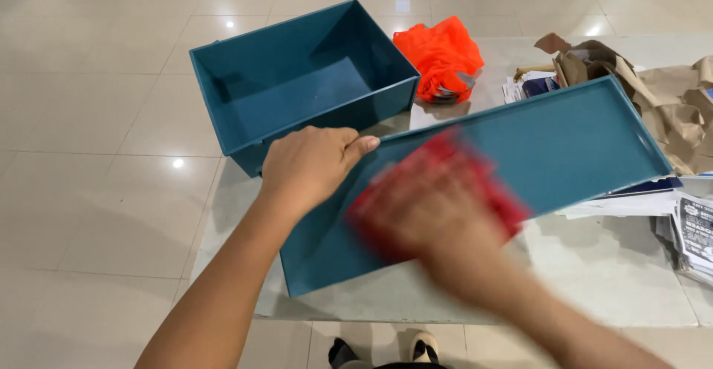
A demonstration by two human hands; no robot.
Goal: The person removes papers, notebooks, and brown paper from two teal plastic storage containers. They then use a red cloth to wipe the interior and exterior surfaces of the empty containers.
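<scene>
The left hand (312, 167) rests on the upper rim of a shallow teal tray (579, 142), fingers curled together over the edge and thumb extended along it. The tray lies flat on a pale table (609, 272), running from 7 o'clock up toward 2 o'clock across the view. The right hand (431, 209) is motion-blurred; it presses a red cloth (445, 172) against the tray's inner floor, palm down, but finger spread cannot be told. At 11 o'clock from the tray stands a deep teal box (245, 109), open at the top, its near wall close to the left hand. An orange cloth (443, 57) lies at 12 o'clock. Crumpled brown paper (668, 94) and printed sheets (691, 228) sit at 2 to 3 o'clock.
</scene>
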